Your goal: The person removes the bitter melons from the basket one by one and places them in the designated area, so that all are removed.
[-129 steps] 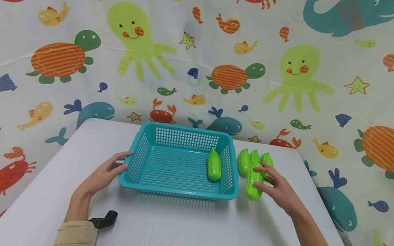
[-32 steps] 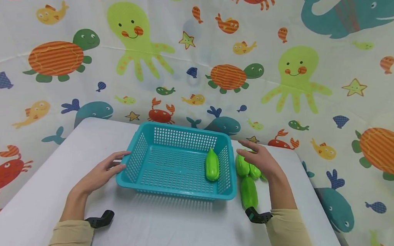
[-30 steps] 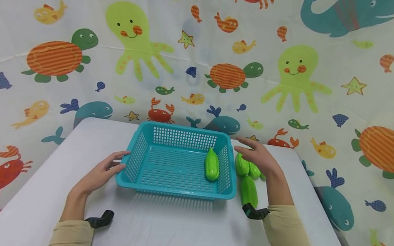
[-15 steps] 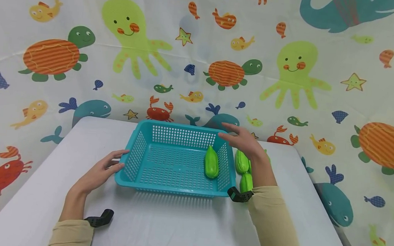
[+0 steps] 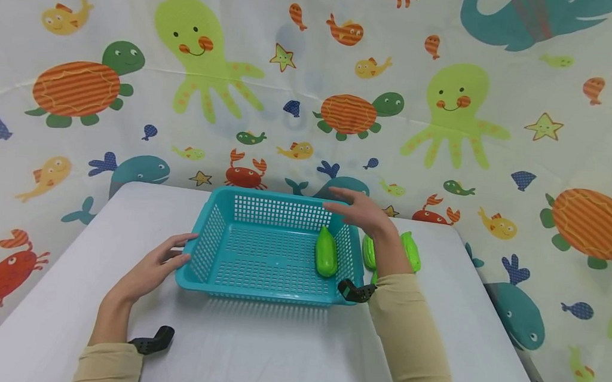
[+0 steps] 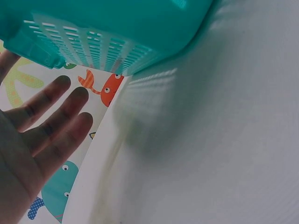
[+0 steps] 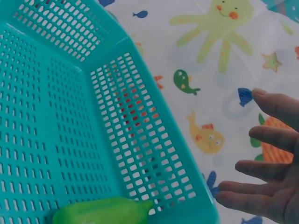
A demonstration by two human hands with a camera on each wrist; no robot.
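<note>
My left hand (image 5: 151,266) is at the left rim of the teal plastic basket (image 5: 270,297), with its fingertips right at the edge. In the left wrist view, the fingers of that hand (image 6: 39,126) are spread beneath the basket's perforated side (image 6: 93,42). Fingers extended, my right hand (image 5: 366,215) is over the back right corner, holding nothing. One glossy, bright green, tapered vegetable (image 5: 326,252) lies inside along the right wall. Outside, to the right, are more green vegetables (image 5: 411,251), partly hidden by my right forearm.
The white table (image 5: 250,348) carries the basket. A curtain printed with sea animals (image 5: 295,52) hangs just behind the table's far edge. A black wrist device (image 5: 356,291) on the right arm overlaps the basket's front right corner.
My right hand has left the vegetable it was touching beside the basket and moved left over the back right corner. My left hand has stayed at the left rim.
</note>
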